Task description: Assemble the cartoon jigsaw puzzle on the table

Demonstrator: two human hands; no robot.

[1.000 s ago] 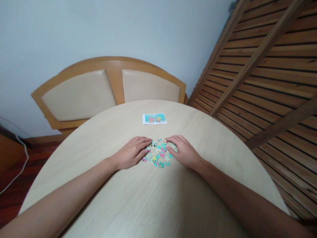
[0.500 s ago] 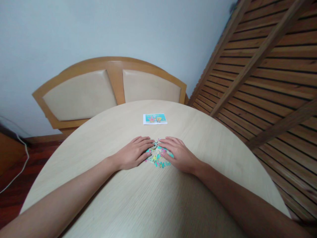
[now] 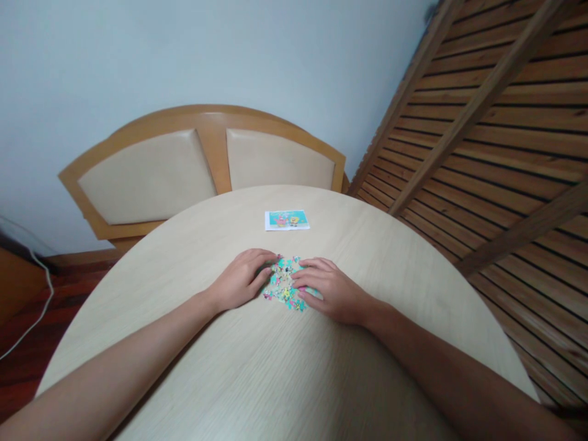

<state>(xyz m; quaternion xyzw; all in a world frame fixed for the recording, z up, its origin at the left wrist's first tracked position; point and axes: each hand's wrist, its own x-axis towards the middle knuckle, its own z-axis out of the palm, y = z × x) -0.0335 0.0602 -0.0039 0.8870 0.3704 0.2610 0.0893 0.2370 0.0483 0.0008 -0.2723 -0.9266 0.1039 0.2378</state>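
A loose pile of small jigsaw puzzle pieces (image 3: 285, 285) lies on the pale round table, in turquoise, yellow, pink and bare cardboard colour. At its left edge rests my left hand (image 3: 242, 278), fingers curved and thumb apart from them, with nothing visibly gripped. My right hand (image 3: 333, 290) lies over the right side of the pile, its fingers spread and touching the pieces. Some pieces are hidden beneath these fingers. Beyond the pile lies a picture card (image 3: 288, 220) showing a pink and a yellow cartoon figure on turquoise.
The round wooden table (image 3: 193, 367) spans the view. Behind it stands a padded wooden headboard (image 3: 215, 153) against the wall. Slatted wooden panels (image 3: 496, 141) lean at the right. A white cable (image 3: 48, 288) hangs at the far left.
My left hand has drawn slightly back to the left with its fingers more bent. The right hand has shifted a little left over the pile. More pieces show between the hands.
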